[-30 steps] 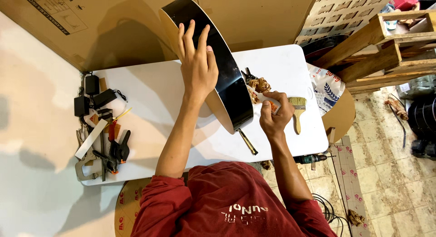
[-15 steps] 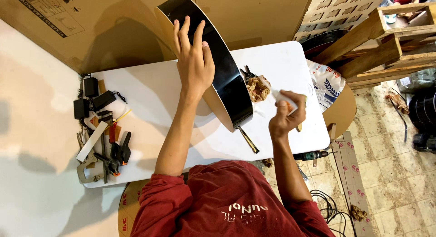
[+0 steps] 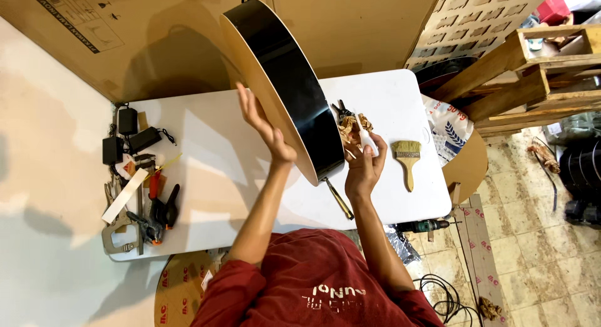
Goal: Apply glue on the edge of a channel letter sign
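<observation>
On the white desk (image 3: 206,176) a guitar body (image 3: 294,83) stands on edge, black side facing right and the bare tan back facing left. Left hand (image 3: 266,129) is flat and open against that tan face, fingers spread, propping it up rather than gripping. Compared with a second ago the body has tipped more upright and swung a bit further from the person, and the left hand has slid down from near the top edge to about the middle of the face. Right hand (image 3: 363,170) was out near the brush (image 3: 407,158) half a second ago; now it's back just beside the lower rim, closed around a small white bottle (image 3: 366,141) with the tip pointing up toward the wood scraps (image 3: 354,128). So the brush is lying alone on the desk and it looks like the bottle is the tool in play at the rim, though I can't tell if the tip actually touches the wood. Clamps (image 3: 153,211) and black chargers (image 3: 128,136) sit well apart at the left end of the desk, untouched.
</observation>
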